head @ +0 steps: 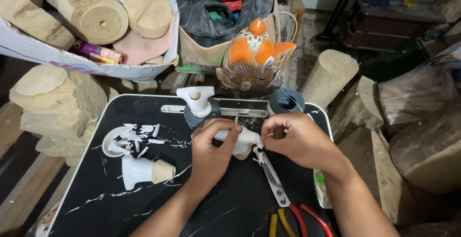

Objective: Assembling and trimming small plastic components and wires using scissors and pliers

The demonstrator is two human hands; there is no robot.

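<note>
White figurine btwn both grips

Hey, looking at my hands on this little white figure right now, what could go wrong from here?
The left hand and right hand pinch a small white carved figure above the black tabletop; if the grip slips, it may drop and chip. The pliers lie right beneath, so a wrist might bump them. White offcuts crowd the small dish and may scatter if nudged.
</note>
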